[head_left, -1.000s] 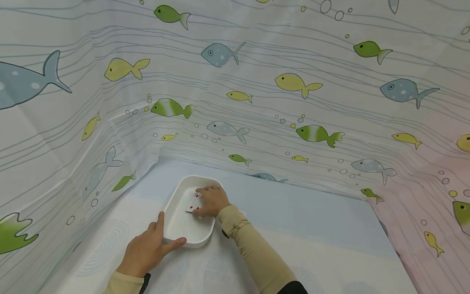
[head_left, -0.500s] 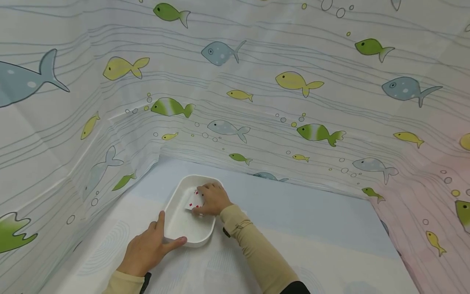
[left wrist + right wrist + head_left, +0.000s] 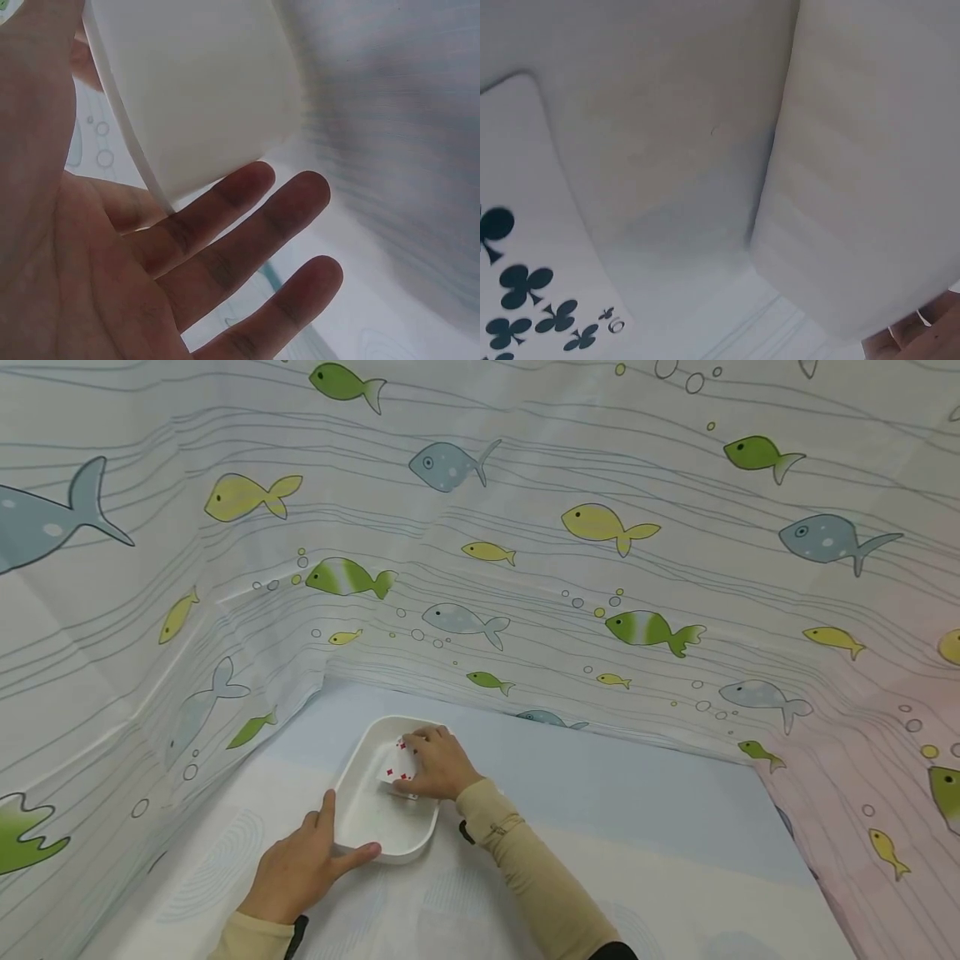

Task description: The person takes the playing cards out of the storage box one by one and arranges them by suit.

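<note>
A white tray (image 3: 375, 831) with rounded corners stands on the table. My left hand (image 3: 296, 868) rests at its near-left corner, index finger along the side and thumb on the front rim. In the left wrist view, straight fingers (image 3: 225, 266) touch the tray's outer wall. My right hand (image 3: 442, 766) reaches inside the tray and grips playing cards (image 3: 397, 772) between thumb and fingers. The top card shows red diamonds; how many lie beneath cannot be told. In the right wrist view, a clubs card (image 3: 544, 202) lies on the table outside the tray wall (image 3: 870, 150).
A pale patterned cloth (image 3: 637, 827) covers the table. Fish-printed curtain walls (image 3: 540, 602) rise at the back and both sides; the left one (image 3: 247, 693) stands close to the tray.
My right hand has shifted slightly up and to the right, still gripping the cards, which have tilted a little. The left hand and the tray have stayed in place.
</note>
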`<state>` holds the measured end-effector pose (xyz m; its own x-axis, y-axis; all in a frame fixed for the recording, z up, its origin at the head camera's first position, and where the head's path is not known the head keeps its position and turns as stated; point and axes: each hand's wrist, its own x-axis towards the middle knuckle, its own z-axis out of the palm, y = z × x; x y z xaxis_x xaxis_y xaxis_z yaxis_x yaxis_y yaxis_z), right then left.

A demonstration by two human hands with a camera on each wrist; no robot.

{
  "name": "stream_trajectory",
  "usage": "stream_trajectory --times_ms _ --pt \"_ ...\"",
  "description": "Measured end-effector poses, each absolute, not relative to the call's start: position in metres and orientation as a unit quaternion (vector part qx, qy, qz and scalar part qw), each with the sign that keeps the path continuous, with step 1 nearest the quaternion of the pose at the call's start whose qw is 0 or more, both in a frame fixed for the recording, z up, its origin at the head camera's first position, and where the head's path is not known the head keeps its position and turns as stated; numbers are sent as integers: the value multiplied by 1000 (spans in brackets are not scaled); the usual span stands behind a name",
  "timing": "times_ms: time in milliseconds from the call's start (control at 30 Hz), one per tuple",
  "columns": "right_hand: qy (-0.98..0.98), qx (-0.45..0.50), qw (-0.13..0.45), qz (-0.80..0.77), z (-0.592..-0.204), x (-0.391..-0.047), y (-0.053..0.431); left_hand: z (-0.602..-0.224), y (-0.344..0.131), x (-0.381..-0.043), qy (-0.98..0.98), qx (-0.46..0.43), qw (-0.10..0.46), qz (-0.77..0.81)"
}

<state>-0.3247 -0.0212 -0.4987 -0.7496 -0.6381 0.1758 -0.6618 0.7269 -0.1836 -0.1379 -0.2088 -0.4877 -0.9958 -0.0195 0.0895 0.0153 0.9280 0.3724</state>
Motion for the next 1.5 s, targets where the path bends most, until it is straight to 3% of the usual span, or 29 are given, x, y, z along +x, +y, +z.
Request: stream_trajectory --times_ms 800,1500 --pt "-899 376 122 190 -448 -294 31 -486 -208 -137 -980 12 21 -197" --pt "-906 364 85 200 -458 -284 86 -489 -208 -138 -979 16 15 -202"
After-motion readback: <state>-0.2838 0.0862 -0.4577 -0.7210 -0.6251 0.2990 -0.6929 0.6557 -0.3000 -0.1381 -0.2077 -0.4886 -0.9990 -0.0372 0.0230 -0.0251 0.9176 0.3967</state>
